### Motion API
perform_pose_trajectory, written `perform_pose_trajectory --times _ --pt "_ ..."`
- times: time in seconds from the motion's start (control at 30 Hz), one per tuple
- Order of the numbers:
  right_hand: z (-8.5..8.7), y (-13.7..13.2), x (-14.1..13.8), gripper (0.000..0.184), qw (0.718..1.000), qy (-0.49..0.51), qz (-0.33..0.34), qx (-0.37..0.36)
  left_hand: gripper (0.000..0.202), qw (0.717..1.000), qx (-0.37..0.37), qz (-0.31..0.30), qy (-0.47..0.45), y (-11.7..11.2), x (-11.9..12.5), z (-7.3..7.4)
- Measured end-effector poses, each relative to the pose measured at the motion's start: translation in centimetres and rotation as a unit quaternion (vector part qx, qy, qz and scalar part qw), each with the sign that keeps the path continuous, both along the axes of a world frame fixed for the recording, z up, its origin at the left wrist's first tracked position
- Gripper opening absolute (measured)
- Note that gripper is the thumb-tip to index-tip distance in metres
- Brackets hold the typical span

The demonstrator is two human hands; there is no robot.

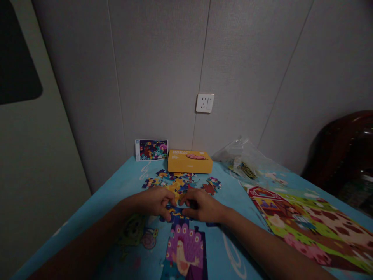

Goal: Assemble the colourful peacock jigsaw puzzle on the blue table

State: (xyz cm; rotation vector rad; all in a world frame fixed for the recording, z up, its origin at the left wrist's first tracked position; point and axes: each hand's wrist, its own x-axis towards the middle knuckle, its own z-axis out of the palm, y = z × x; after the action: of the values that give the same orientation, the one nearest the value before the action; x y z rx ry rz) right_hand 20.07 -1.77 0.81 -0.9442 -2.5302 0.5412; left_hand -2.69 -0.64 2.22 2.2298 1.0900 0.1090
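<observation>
My left hand (155, 202) and my right hand (202, 207) meet at the middle of the blue table (96, 212). Both have fingers curled in a pinch on small jigsaw pieces (177, 211) at the top edge of a partly built puzzle (186, 249) showing a purple peacock. Fingertips of the two hands nearly touch. Loose joined pieces (180, 183) lie just beyond the hands.
A yellow puzzle box (190, 161) stands at the back by the wall, a reference picture card (151, 150) leaning to its left. A clear plastic bag (244, 159) lies back right. A finished farm puzzle (309, 225) covers the right side. A dark wooden chair (344, 147) stands far right.
</observation>
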Motion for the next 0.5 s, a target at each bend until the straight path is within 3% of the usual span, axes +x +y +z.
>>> perform_pose_trajectory --times 0.33,0.5 --pt "-0.27 0.18 -0.03 0.024 1.000 0.000 -0.007 -0.016 0.040 0.999 -0.023 0.044 0.022 -0.33 0.06 1.04" --pt "-0.09 0.14 -0.08 0.022 1.000 0.007 -0.002 -0.004 0.043 1.000 0.002 -0.009 0.020 -0.01 -0.13 0.43"
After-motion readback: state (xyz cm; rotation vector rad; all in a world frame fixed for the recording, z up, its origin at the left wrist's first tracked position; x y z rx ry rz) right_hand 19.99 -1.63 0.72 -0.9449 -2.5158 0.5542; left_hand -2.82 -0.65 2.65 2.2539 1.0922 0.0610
